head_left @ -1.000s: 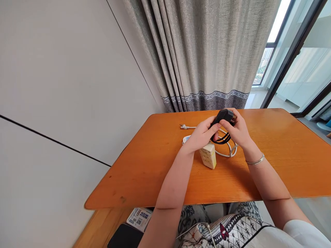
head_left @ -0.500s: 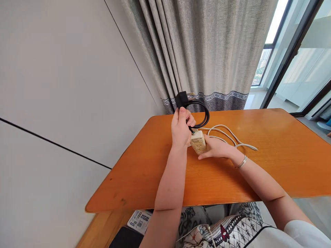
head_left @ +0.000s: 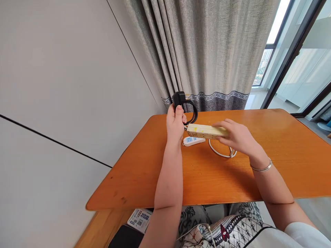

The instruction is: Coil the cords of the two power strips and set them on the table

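My left hand (head_left: 176, 122) is closed around a looped black cord (head_left: 194, 113) and its black plug (head_left: 179, 98), held above the far part of the table. A cream power strip (head_left: 204, 130) hangs level over the tabletop, its left end close to my left hand. My right hand (head_left: 236, 136) grips its right end with the fingers over the top and the thumb along the near side. Beneath it lies a second, white power strip (head_left: 190, 141) with blue socket faces, partly covered. Its white cable (head_left: 219, 154) curves on the table below my right hand.
The orange wooden table (head_left: 144, 172) spans the view. A white wall panel (head_left: 64, 86) borders it at left, and a grey curtain (head_left: 214, 51) hangs behind. Below the near edge, a printed box (head_left: 139, 220) sits beside a black object (head_left: 125, 237).
The cream power strip has turned from pointing toward me to lying sideways. My right hand has moved right with its end, and the white power strip has come into view. My left hand shifted slightly left.
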`<state>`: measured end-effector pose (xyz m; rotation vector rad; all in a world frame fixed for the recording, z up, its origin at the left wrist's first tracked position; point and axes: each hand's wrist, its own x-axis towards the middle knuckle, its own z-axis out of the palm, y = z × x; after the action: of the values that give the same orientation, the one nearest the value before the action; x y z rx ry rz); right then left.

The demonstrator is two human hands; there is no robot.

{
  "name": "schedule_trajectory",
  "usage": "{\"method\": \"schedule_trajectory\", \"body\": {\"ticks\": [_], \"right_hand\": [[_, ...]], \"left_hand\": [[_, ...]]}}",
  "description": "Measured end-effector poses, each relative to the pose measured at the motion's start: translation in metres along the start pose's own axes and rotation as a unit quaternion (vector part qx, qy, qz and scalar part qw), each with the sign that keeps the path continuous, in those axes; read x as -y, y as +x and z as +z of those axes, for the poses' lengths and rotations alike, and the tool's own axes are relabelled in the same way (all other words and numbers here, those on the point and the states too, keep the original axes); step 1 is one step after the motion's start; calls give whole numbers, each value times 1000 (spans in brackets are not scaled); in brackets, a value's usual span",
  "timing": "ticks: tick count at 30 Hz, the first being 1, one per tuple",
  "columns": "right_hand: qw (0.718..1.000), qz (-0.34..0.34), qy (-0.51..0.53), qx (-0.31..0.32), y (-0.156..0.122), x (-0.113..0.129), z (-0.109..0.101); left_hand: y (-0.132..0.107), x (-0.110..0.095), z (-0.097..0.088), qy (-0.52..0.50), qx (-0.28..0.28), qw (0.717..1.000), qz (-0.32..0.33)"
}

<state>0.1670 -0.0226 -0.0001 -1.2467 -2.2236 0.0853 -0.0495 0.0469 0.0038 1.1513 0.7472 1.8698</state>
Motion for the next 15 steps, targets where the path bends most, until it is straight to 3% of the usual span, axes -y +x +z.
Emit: {"method": "schedule_trajectory", "body": {"ticks": [2,7,10,15], "right_hand": [[991,-20,89,-93,-2,-4,-5],[923,-18,274,-268,6,-21,6],[900,-12,310,-305,13,-34,16],[890,-3,294,-349,18,-47,25]], "left_hand": [[-3,0,3,3,26,999,-32],[-15,1,19,-26,93,987,-128],[-21,5,25,-53,116,977,-171],[-23,16,29,-85,120,965,-218]]}}
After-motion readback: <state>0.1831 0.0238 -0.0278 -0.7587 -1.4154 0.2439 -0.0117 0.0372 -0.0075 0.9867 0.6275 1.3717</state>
